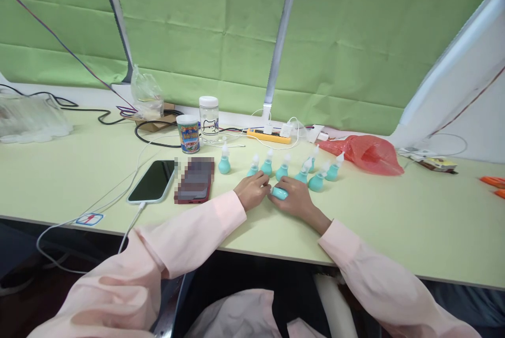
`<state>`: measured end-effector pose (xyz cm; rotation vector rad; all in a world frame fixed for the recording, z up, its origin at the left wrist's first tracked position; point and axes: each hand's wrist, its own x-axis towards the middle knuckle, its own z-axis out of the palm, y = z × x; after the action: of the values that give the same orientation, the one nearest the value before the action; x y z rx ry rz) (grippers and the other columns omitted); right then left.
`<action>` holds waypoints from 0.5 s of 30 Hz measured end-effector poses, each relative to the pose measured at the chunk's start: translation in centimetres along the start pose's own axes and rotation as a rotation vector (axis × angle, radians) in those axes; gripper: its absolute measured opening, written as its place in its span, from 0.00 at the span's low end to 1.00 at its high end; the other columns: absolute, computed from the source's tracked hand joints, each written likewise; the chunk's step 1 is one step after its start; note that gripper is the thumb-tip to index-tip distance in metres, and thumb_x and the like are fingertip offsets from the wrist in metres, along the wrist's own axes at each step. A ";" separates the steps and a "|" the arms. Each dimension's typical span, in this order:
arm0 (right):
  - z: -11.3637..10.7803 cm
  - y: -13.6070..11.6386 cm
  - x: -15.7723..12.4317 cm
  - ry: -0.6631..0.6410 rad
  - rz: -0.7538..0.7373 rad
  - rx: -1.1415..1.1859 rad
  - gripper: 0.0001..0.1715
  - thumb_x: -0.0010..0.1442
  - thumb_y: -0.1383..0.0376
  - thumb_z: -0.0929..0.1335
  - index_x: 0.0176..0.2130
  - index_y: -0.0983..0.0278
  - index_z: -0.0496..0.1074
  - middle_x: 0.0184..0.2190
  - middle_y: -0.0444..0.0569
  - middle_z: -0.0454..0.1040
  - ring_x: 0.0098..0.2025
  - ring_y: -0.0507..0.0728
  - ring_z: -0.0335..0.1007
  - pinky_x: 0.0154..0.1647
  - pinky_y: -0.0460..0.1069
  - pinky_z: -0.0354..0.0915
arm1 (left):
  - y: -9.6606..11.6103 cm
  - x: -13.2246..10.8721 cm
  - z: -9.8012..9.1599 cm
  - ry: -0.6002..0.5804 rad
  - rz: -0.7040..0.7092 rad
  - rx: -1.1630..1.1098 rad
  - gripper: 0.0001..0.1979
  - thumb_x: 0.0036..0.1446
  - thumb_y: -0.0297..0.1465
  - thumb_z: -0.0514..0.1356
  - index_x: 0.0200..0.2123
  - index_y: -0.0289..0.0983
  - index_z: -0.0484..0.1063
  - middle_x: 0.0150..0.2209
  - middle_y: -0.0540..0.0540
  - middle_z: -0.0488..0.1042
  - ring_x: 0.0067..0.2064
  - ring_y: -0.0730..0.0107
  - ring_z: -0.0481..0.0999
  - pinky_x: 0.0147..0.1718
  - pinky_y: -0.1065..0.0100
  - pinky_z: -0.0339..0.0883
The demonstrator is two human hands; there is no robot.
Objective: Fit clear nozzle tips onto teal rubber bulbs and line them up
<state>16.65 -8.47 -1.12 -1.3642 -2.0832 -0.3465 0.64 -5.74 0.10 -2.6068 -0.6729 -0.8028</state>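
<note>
Eight teal rubbery bulbs with clear pointed nozzles [316, 181] stand on the pale yellow-green bench [374, 222], mostly clustered just beyond the hands, one a little apart to the left; they rest on their bases with nozzles up, likely because the rounded bodies sit steadiest that way. Another, a teal bulb lying sideways [280, 193], is in front of that cluster, gripped by the right hand [295, 196], its tip end pointing leftward, which seems to present it to the other hand. The left hand [251, 190] has its fingers curled together at that end (whether they pinch the nozzle or merely touch it, I cannot tell). Both forearms angle inward near the front edge, probably to steady the small work. A black-screened phone in a pale case [153, 181] lies left, plugged into a white cable [136, 221], beside a dark phone in a red case [195, 180].
</note>
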 end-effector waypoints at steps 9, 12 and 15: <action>-0.1 0.2 -0.1 0.039 -0.089 -0.121 0.11 0.47 0.60 0.62 0.23 0.65 0.68 0.24 0.49 0.65 0.28 0.52 0.59 0.25 0.46 0.49 | -0.6 0.0 -0.4 -0.011 0.000 -0.121 0.14 0.55 0.30 0.46 0.26 0.34 0.69 0.27 0.45 0.67 0.33 0.73 0.62 0.28 0.72 0.59; -0.3 0.1 -0.1 0.054 -0.145 -0.172 0.10 0.48 0.62 0.62 0.23 0.65 0.68 0.24 0.49 0.65 0.28 0.53 0.57 0.25 0.46 0.49 | -0.5 0.1 -0.6 -0.050 0.032 -0.058 0.14 0.55 0.28 0.46 0.25 0.34 0.69 0.25 0.45 0.66 0.33 0.71 0.62 0.27 0.72 0.59; -0.4 -0.1 -0.1 0.106 -0.173 -0.221 0.10 0.47 0.63 0.62 0.22 0.65 0.68 0.24 0.49 0.65 0.28 0.52 0.56 0.25 0.47 0.48 | -0.3 0.2 -1.0 -0.083 0.108 0.066 0.14 0.55 0.26 0.45 0.25 0.33 0.68 0.25 0.44 0.66 0.35 0.69 0.62 0.27 0.70 0.59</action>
<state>16.75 -8.82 -0.89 -1.2599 -2.1272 -0.7251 0.24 -5.83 1.05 -2.6031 -0.5658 -0.6335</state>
